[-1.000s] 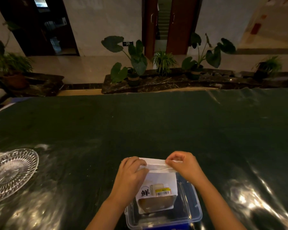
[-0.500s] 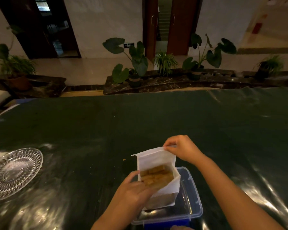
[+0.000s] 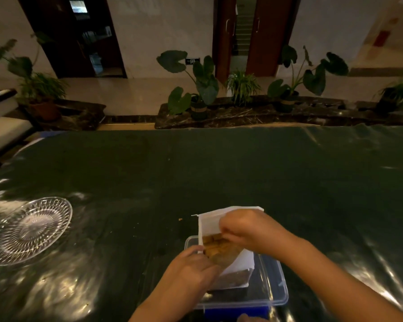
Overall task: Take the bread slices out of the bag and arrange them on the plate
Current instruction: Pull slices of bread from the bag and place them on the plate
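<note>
1. Head view, the only one: a white paper bag with a clear window [image 3: 228,254] stands tilted in a clear plastic lidded box [image 3: 273,291] at the near edge of the dark green glossy desk [image 3: 219,170].
2. Head view, hands: the left hand [image 3: 191,268] is closed on the bag's lower left side and steadies it. The right hand [image 3: 247,228] reaches into the open mouth with its fingers curled narrow at the golden-brown bread slices [image 3: 215,245]; whether they have a slice pinched I cannot tell.
3. Head view, target: the round clear cut-glass plate [image 3: 28,230] lies well apart on the left side of the desk, and no bread shows on it.
4. Progress, as I judge it: the bag is open and the first slice is being reached for. Left to do is nearly everything: lift each slice out, carry it left to the plate, and set the slices in order.
</note>
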